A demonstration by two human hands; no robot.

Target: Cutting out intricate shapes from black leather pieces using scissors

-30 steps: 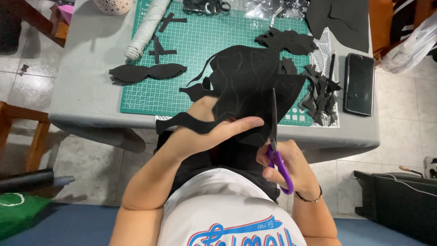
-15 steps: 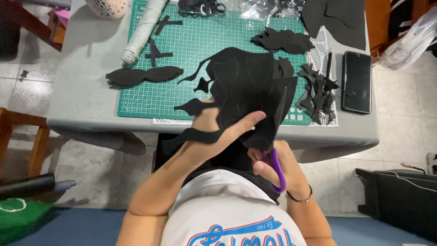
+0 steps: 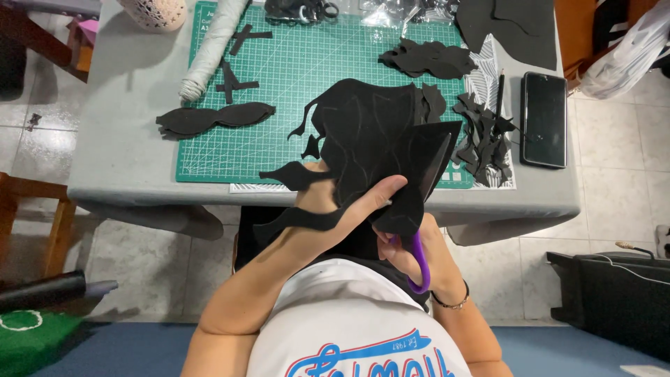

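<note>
I am partway through cutting a shape out of the black foam sheet (image 3: 370, 139), which I hold up in the air over the near edge of the tabletop (image 3: 125, 119), just above my lap. My left hand (image 3: 342, 209) pinches the sheet from below, thumb pressed flat on its face. My right hand (image 3: 412, 244) is closed through the purple handles of the scissors (image 3: 426, 202), whose blades stand partly open and bite into the sheet's right edge.

The next move, as I judge it, calls for turning the sheet with the left hand so the blades can follow the faint outline traced on it (the lines are pale and hard to read here).

The sheet is matt black and floppy, its left side already cut into ragged, curling tails that hang down. Finished black pieces (image 3: 213, 119) lie at the left edge of the green cutting mat (image 3: 293, 63).
</note>
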